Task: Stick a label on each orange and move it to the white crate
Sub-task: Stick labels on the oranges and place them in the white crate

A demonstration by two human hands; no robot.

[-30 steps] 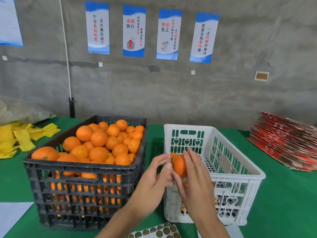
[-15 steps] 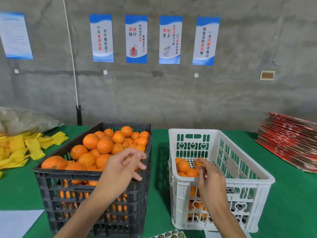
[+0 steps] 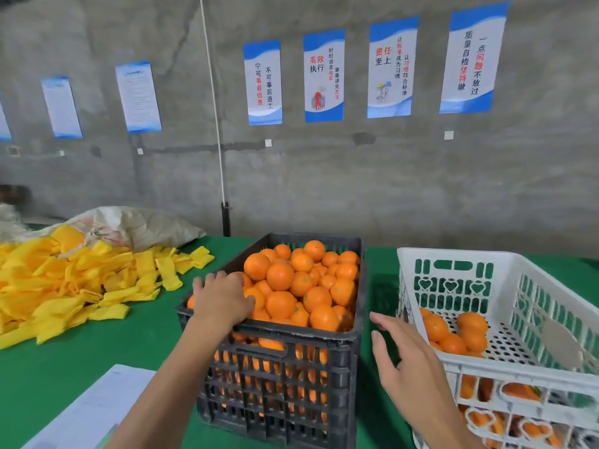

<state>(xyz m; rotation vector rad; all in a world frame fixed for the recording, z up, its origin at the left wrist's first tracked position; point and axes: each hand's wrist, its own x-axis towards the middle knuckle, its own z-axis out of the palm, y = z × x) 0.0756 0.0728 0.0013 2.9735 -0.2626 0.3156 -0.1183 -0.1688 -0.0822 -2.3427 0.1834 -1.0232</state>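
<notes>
A black crate [image 3: 291, 333] heaped with oranges [image 3: 280, 275] stands in the middle of the green table. My left hand [image 3: 223, 296] lies palm down in its near left corner, fingers curled over an orange [image 3: 190, 302] that shows only at its edge. To the right stands the white crate [image 3: 518, 367] with several oranges [image 3: 436, 327] on its floor. My right hand [image 3: 402, 364] hovers in the gap between the two crates, fingers straight and holding nothing. No label sheet is in view.
A pile of yellow foam sleeves [image 3: 64, 286] covers the table at the left, with a pale sack [image 3: 136, 225] behind it. A white sheet of paper [image 3: 97, 409] lies at the near left edge. A grey wall with posters closes the back.
My right hand has come out of the white crate, leaving the orange there, and now sits between the crates. My left hand moved down onto an orange in the black crate. The view swung left.
</notes>
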